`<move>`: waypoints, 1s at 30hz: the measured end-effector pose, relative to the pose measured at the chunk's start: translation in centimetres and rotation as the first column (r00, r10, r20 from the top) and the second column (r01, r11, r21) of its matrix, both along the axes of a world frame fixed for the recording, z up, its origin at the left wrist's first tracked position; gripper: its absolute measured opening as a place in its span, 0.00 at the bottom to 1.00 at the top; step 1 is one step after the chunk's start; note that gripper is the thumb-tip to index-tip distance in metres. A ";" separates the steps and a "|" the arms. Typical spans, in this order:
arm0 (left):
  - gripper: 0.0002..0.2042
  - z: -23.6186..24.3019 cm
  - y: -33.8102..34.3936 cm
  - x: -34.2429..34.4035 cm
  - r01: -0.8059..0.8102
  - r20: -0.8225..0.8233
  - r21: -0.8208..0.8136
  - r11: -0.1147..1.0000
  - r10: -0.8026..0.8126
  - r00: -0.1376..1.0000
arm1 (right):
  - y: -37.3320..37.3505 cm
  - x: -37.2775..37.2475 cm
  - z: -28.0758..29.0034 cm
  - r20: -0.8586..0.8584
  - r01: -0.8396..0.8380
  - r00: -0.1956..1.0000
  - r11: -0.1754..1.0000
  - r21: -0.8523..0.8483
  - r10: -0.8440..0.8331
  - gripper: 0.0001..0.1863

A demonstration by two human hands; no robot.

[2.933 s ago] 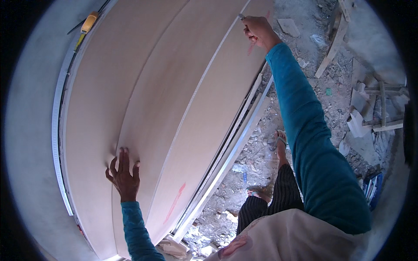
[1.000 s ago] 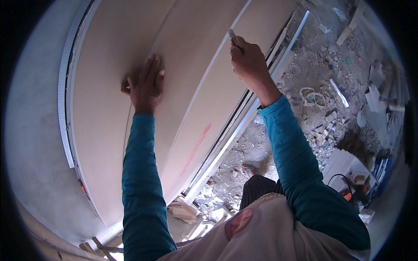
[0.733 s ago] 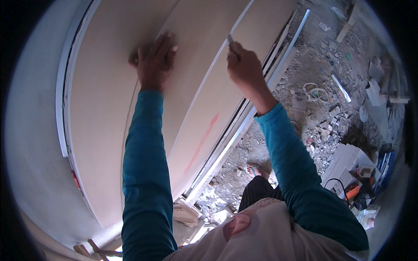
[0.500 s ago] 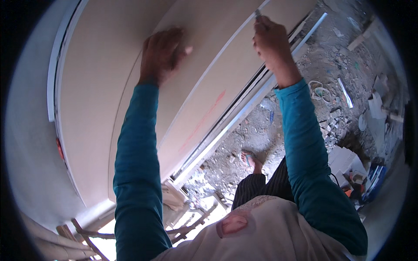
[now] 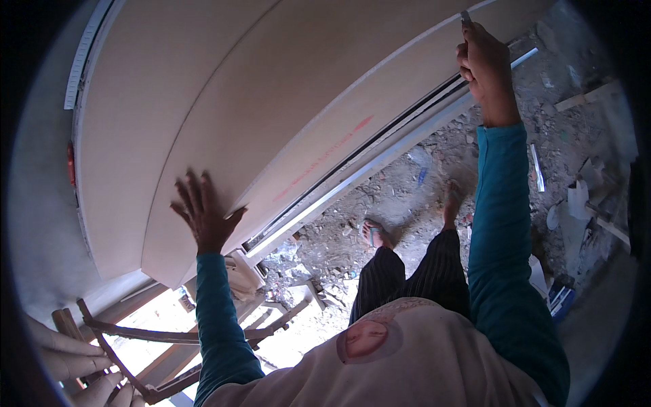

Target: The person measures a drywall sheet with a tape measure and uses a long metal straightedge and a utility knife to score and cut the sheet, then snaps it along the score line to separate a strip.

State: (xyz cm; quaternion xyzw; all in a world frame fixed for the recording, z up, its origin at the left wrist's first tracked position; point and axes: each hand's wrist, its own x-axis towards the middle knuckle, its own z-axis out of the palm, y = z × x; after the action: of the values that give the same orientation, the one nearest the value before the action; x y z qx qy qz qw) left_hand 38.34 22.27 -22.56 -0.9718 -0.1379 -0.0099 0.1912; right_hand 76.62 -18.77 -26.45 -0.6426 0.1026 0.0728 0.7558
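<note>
A large beige board (image 5: 271,88), which looks like plasterboard, spans the upper left. A pale scored line (image 5: 325,112) and a thin dark line (image 5: 178,129) run along it. Near the lower end, my left hand (image 5: 209,211) lies flat on the board with its fingers spread. At the upper right, my right hand (image 5: 487,64) is closed around a small tool, apparently a utility knife (image 5: 465,17). Only its grey tip shows, touching the pale line; the rest is hidden in my fist. Faded red printing (image 5: 332,152) marks the board near its right edge.
Pale metal strips (image 5: 366,173) run below the board's right edge. Rubble covers the floor (image 5: 407,197) around my feet. Scraps and a white strip (image 5: 537,167) lie at right. A wooden frame (image 5: 163,336) and rolled pale sacks (image 5: 61,359) are at lower left.
My left hand has moved down toward me along the board and flattened, fingers now spread. My right hand has shifted right with the tool, and the whole view has shifted.
</note>
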 end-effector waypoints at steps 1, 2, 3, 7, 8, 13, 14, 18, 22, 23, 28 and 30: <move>0.64 0.1 0.9 -1.5 -0.026 0.009 -0.023 0.999 0.026 1.000 | 0.1 -0.2 0.1 -0.010 -0.005 1.000 1.000 0.019 0.005 0.08; 0.64 0.1 1.8 -3.1 -0.021 0.013 -0.034 0.999 0.021 1.000 | 0.2 -0.4 0.1 -0.019 -0.008 1.000 0.999 0.035 0.009 0.08; 0.63 0.5 2.8 -4.4 -0.015 0.016 -0.033 0.999 0.016 1.000 | 0.3 -0.4 0.1 -0.010 0.000 1.000 1.000 0.030 0.000 0.08; 0.63 0.1 3.3 -5.1 -0.011 0.030 -0.040 0.999 0.012 0.999 | 0.1 -0.9 -0.6 0.023 -0.006 1.000 0.999 0.035 0.005 0.08; 0.63 0.0 3.4 -5.0 -0.010 0.038 -0.035 0.999 0.011 0.999 | 0.2 -1.3 -0.8 0.067 -0.024 0.998 0.998 0.055 0.020 0.07; 0.63 -0.3 3.3 -5.2 0.050 0.100 -0.029 0.998 -0.047 0.994 | 2.9 -6.2 -0.4 0.016 -0.023 1.000 0.999 -0.041 0.024 0.09; 0.63 -0.2 3.3 -5.2 0.058 0.115 -0.020 0.998 -0.055 0.992 | 3.9 -7.8 0.3 0.023 -0.008 1.000 0.999 -0.041 0.009 0.09; 0.63 -0.2 3.2 -5.5 0.055 0.109 -0.030 0.998 -0.051 0.993 | 7.6 -14.3 2.4 -0.063 -0.089 0.994 0.996 -0.010 0.088 0.09; 0.62 0.2 3.3 -5.7 0.060 0.116 -0.064 0.996 -0.052 0.992 | 10.9 -18.1 2.7 -0.118 -0.109 0.987 0.994 0.031 0.112 0.06; 0.62 0.1 3.4 -5.7 0.067 0.131 -0.064 0.996 -0.059 0.990 | 11.1 -18.3 2.7 -0.118 -0.119 0.986 0.993 0.026 0.121 0.06; 0.63 -0.2 3.4 -5.8 0.028 0.118 -0.061 0.998 -0.021 0.993 | 10.6 -18.7 2.9 -0.128 -0.146 0.980 0.986 0.077 0.155 0.05; 0.63 -0.1 3.5 -5.8 0.036 0.107 -0.053 0.998 -0.030 0.994 | 10.6 -19.0 3.1 -0.160 -0.121 0.979 0.991 0.053 0.128 0.06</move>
State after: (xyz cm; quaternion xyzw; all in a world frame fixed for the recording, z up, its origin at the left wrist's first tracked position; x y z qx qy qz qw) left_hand 32.55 25.79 -22.70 -0.9769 -0.1317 -0.0608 0.1566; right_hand 57.59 -8.16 -23.31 -0.6232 0.1220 0.1745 0.7525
